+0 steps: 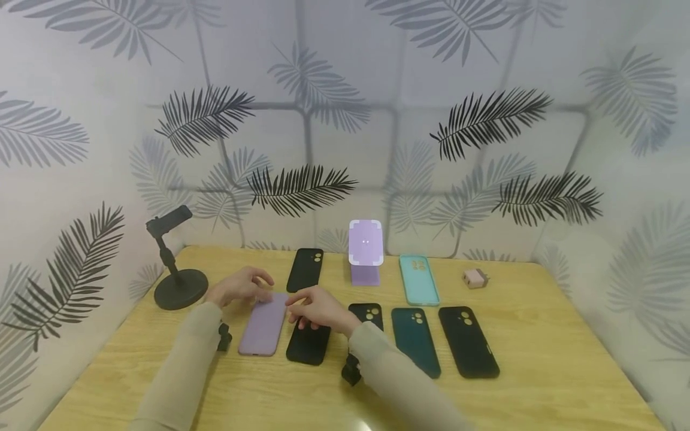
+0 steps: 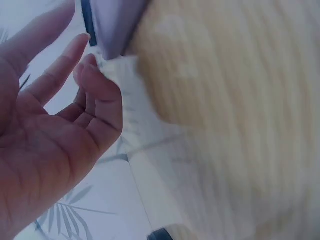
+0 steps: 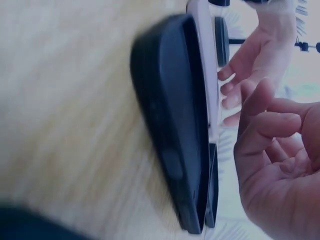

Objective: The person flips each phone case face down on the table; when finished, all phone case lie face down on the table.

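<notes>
A lilac phone case lies on the wooden table. My left hand hovers at its upper end with bent fingers and holds nothing. In the left wrist view the fingertips are near the lilac case's corner; touching cannot be told. Over a black phone case hangs my right hand, its fingers loosely curled and gripping nothing. The right wrist view shows that black case from the side, with a raised rim, apart from the hand. Beyond the lilac case lies another black case with camera holes.
Right of my hands lie a partly covered black case, a dark teal case, a black case and a turquoise case. A purple stand, a charger plug and a black phone holder stand farther back.
</notes>
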`<action>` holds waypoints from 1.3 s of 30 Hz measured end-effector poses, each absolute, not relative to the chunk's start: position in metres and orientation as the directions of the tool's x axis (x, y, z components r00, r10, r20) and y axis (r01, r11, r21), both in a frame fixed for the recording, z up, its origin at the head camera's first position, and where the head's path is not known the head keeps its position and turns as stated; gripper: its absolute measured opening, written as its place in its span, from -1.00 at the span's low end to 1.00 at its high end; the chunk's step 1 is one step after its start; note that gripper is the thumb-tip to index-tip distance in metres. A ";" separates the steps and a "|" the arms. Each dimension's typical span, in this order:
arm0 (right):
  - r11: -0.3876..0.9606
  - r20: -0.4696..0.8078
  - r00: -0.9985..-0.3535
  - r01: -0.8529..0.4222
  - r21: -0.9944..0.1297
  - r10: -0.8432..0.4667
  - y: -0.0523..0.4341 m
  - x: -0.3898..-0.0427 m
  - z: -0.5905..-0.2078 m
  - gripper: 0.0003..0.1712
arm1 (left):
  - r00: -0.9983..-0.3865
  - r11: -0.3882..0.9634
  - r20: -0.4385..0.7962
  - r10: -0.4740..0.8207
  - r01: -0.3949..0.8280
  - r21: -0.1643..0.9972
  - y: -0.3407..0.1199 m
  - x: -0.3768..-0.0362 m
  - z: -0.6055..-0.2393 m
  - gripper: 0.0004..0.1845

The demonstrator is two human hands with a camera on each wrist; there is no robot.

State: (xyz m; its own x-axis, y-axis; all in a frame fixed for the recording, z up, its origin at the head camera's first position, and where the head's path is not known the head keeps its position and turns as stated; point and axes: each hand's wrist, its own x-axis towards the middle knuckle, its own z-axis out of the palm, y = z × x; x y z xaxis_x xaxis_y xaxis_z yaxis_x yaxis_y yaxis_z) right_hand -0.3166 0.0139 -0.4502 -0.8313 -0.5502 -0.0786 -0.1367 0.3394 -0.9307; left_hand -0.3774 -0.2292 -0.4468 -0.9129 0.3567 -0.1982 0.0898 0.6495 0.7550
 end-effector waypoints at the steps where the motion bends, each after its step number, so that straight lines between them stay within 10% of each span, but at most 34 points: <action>1: 0.339 -0.068 -0.832 -0.149 -0.929 -0.551 0.016 -0.319 -0.449 -0.67 | -0.919 0.640 -0.176 0.352 0.099 0.762 -0.228 -0.378 -0.447 -0.61; 21: 0.597 -0.013 -0.908 -0.265 -0.757 -0.419 0.043 -0.360 -0.456 -0.65 | -0.965 0.626 -0.144 0.218 0.025 0.779 -0.175 -0.387 -0.448 -0.54; 39: 0.510 -0.030 -0.884 -0.241 -0.826 -0.466 0.045 -0.366 -0.460 -0.54 | -0.969 0.400 -0.232 0.088 -0.179 0.899 -0.150 -0.396 -0.442 -0.51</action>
State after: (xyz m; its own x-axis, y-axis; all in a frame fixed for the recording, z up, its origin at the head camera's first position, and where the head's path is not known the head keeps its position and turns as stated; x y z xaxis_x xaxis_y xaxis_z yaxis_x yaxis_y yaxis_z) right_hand -0.3658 0.0451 -0.4600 -0.8842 -0.4662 -0.0295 -0.2412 0.5097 -0.8258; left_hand -0.3965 -0.1504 -0.4417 -0.9688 0.0880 -0.2316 -0.1786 0.4000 0.8990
